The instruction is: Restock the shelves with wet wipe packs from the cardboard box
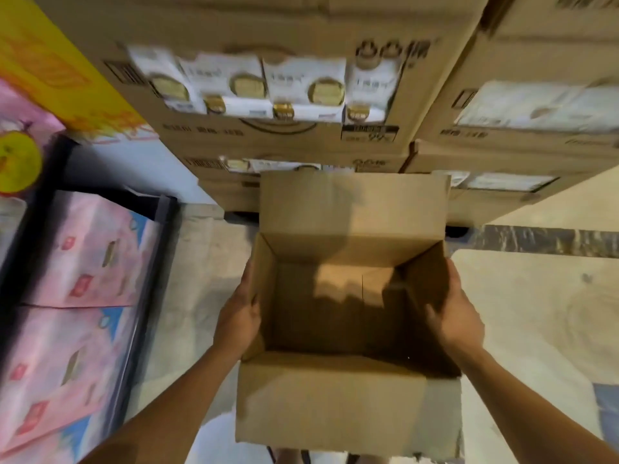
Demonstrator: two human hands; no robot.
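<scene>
Cardboard box (335, 406) is held up between both hands, above the floor (522, 296). Its left wall is gripped by the left hand (239, 316) and its right wall by the right hand (455, 316), with fingers curled over the rim. The flaps are open, and no packs are seen inside, only the bare bottom. The shelf (157, 249) with pink packs (83, 262) lies to the left, nearer the left hand. Stacked cartons (301, 142) are straight ahead.
</scene>
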